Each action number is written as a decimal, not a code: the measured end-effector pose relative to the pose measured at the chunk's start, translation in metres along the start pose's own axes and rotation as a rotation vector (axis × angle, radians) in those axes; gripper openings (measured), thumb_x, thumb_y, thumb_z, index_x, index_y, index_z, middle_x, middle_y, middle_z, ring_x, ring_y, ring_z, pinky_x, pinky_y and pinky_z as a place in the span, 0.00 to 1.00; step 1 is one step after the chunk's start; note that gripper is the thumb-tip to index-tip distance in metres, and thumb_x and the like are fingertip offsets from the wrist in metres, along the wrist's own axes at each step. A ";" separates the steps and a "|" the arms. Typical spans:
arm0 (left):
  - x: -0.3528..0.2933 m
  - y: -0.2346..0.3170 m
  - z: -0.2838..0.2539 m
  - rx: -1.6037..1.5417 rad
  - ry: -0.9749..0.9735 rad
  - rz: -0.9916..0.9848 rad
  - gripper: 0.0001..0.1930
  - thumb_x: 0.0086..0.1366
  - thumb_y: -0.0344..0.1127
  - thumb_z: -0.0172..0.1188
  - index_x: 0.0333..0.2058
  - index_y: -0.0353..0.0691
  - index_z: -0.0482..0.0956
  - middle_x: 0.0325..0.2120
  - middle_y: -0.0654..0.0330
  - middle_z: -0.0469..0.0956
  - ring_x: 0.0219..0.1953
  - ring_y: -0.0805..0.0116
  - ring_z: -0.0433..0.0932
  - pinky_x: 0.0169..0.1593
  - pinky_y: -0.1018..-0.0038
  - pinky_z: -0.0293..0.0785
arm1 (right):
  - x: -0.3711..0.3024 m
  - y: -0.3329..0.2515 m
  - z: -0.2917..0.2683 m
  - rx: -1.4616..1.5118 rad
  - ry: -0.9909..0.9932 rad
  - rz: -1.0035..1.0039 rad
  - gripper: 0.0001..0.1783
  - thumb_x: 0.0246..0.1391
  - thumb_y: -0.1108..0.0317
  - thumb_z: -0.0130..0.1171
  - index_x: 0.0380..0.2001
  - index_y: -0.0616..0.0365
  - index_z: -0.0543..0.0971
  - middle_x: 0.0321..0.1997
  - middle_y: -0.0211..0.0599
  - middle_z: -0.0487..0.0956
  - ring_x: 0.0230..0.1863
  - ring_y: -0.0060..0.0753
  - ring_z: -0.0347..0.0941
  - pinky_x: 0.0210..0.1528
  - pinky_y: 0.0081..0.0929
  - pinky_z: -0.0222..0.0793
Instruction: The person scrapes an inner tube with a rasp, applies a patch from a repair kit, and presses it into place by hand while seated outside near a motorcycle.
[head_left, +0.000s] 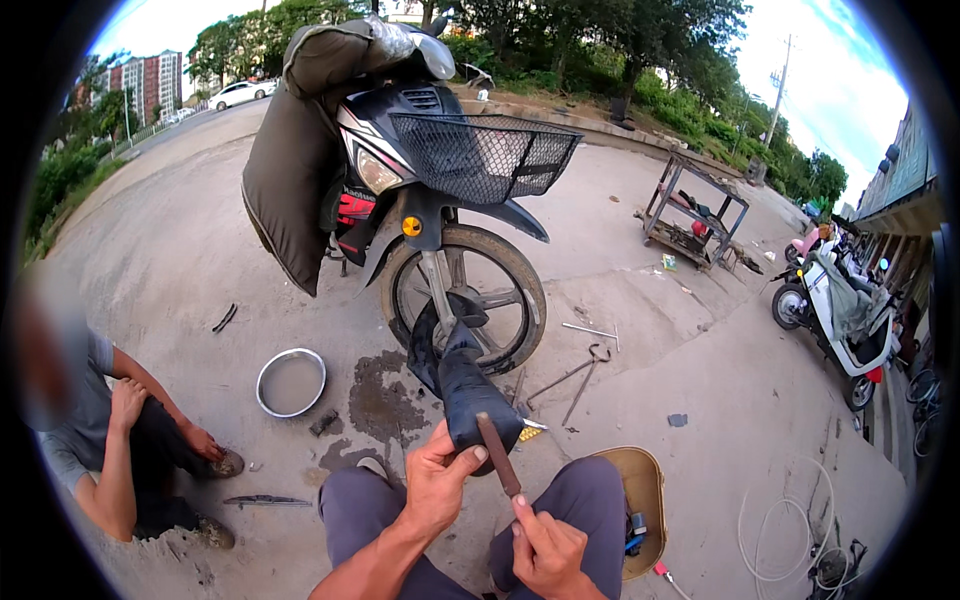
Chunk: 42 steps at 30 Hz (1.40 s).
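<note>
A black rubber inner tube (462,385) hangs out of the front wheel (470,295) of a black scooter (400,150) and is folded over toward me. My left hand (437,482) grips the folded end of the tube over my knees. My right hand (547,545) holds a brown rasp-like stick tool (497,453), whose tip lies against the tube's folded end.
A metal bowl of water (291,382) stands on the wet concrete to the left. A person (110,430) squats at the left edge, a knife-like tool (265,501) by their feet. Long pliers and a rod (580,370) lie right of the wheel. A yellow tray (640,500) sits by my right knee. A metal rack (695,215) and parked scooters (840,310) stand to the right.
</note>
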<state>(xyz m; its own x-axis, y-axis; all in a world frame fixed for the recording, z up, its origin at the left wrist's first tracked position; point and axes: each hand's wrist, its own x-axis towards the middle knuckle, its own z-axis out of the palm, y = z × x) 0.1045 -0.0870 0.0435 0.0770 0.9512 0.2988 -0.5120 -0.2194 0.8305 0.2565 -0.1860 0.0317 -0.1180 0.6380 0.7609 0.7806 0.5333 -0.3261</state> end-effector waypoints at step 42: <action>-0.004 -0.002 -0.006 0.022 0.033 -0.043 0.10 0.63 0.20 0.61 0.43 0.28 0.83 0.51 0.60 0.74 0.47 0.73 0.76 0.49 0.76 0.75 | 0.046 0.002 0.023 0.066 -0.028 0.029 0.32 0.44 0.81 0.63 0.57 0.55 0.79 0.20 0.34 0.69 0.13 0.36 0.64 0.18 0.32 0.60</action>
<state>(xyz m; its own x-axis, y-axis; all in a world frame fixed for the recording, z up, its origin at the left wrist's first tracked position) 0.1002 -0.0892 0.0375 0.0697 0.9665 0.2470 -0.4898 -0.1825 0.8525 0.2381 -0.1427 0.0535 -0.1137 0.6686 0.7349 0.7420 0.5490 -0.3847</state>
